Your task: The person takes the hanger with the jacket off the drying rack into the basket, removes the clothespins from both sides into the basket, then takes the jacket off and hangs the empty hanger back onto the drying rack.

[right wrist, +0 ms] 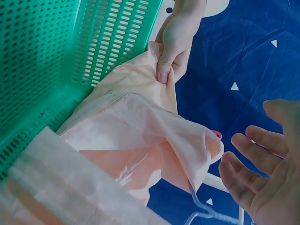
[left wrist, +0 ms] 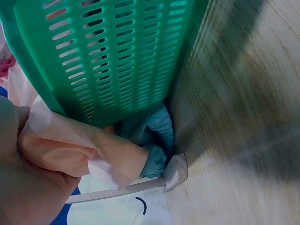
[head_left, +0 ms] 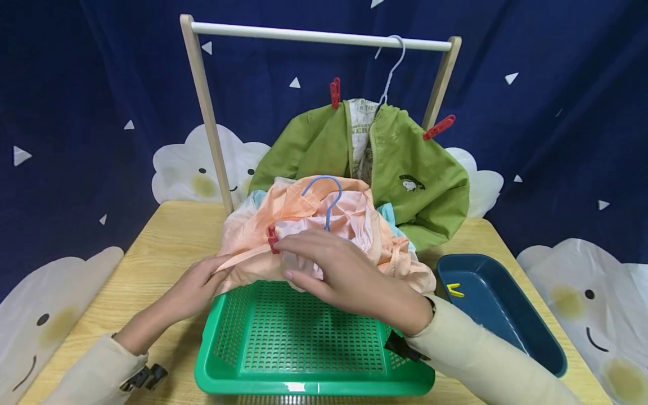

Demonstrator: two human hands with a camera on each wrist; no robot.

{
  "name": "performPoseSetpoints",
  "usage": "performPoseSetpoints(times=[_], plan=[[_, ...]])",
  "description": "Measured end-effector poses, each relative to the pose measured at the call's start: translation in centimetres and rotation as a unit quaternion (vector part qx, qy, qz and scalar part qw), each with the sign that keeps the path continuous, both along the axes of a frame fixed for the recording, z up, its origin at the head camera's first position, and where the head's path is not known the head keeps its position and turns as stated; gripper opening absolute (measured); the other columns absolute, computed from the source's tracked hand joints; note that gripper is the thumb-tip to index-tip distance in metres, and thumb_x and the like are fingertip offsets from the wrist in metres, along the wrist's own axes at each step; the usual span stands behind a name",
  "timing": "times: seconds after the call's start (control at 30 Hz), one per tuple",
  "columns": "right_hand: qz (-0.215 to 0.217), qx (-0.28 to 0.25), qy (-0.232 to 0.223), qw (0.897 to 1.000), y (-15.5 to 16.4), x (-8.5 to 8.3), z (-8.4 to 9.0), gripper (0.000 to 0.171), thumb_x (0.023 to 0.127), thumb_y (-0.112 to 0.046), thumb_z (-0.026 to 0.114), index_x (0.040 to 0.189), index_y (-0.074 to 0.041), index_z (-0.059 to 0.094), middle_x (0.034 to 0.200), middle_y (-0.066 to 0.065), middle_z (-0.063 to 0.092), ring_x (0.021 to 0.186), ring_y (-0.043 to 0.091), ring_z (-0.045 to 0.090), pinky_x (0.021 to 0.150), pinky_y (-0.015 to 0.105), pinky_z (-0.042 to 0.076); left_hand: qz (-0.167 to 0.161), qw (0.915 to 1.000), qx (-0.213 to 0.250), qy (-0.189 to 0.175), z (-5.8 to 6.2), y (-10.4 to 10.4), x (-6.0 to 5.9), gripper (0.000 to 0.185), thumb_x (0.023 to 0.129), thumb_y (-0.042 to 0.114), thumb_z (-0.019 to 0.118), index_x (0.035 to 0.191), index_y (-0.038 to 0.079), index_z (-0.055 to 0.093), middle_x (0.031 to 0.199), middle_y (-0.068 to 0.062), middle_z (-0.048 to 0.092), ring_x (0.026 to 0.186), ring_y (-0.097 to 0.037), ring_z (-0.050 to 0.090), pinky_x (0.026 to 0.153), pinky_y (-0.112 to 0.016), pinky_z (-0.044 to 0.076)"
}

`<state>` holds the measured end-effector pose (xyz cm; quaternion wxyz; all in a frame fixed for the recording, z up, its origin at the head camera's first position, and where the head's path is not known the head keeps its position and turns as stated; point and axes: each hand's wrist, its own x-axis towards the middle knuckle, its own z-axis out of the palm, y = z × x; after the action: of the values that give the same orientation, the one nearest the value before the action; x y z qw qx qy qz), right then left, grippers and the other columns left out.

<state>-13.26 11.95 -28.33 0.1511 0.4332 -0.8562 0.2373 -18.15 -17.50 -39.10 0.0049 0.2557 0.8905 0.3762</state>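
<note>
A peach garment [head_left: 253, 259] with a pale pink lining lies bunched over the back of the green basket [head_left: 314, 387]. The blue hook of a hanger [head_left: 329, 216] sticks up from its neck. My left hand [head_left: 199, 281] pinches the garment's left edge between thumb and fingers, as the right wrist view also shows. A red clothespin [head_left: 273, 240] sits on the garment, close to my right fingertips in the head view. My right hand [right wrist: 262, 173] has its fingers spread and loosely bent, apart from the cloth and holding nothing.
Behind, a green jacket [head_left: 314, 140] hangs from the white bar [head_left: 304, 35] of a wooden rack, with red clothespins [head_left: 335, 93] on its shoulders. At the right stands a dark blue tray [head_left: 506, 304] holding a yellow clothespin [head_left: 454, 290]. Light blue cloth [left wrist: 157, 126] lies behind the basket.
</note>
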Motion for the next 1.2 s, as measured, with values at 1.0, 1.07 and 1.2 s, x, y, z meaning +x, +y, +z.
performPoseSetpoints(times=[1.0,1.07,1.2], plan=[[-0.104,0.067,-0.012,0.992,-2.6,-2.7,-0.1,0.038,0.101,-0.035,0.061,0.133,-0.013,0.058,0.113,-0.002,0.069,0.096,0.013,0.064,0.082,0.033,0.054,0.005,0.9999,-0.008,-0.008,0.1,0.1,0.1,0.037,0.107,0.011,0.047,0.142,0.014,0.059,0.104,-0.003,0.069,0.08,-0.012,0.055,0.077,-0.029,0.045],[-0.109,0.074,-0.013,0.991,-2.8,-2.9,0.0,0.04,0.101,-0.035,0.061,0.134,-0.013,0.058,0.11,-0.002,0.069,0.092,0.012,0.065,0.078,0.033,0.054,0.007,0.9999,-0.009,-0.007,0.0,0.1,0.1,0.037,0.107,0.011,0.048,0.142,0.013,0.059,0.1,-0.001,0.067,0.08,-0.01,0.054,0.076,-0.029,0.045],[-0.119,0.088,-0.014,0.989,-3.3,-3.2,0.0,0.032,0.102,-0.031,0.061,0.129,-0.015,0.061,0.092,-0.007,0.065,0.076,0.009,0.059,0.063,0.029,0.049,0.008,0.9999,-0.011,-0.004,0.0,0.1,0.1,0.037,0.107,0.01,0.048,0.142,0.012,0.059,0.105,-0.004,0.069,0.082,-0.012,0.055,0.078,-0.03,0.045]])
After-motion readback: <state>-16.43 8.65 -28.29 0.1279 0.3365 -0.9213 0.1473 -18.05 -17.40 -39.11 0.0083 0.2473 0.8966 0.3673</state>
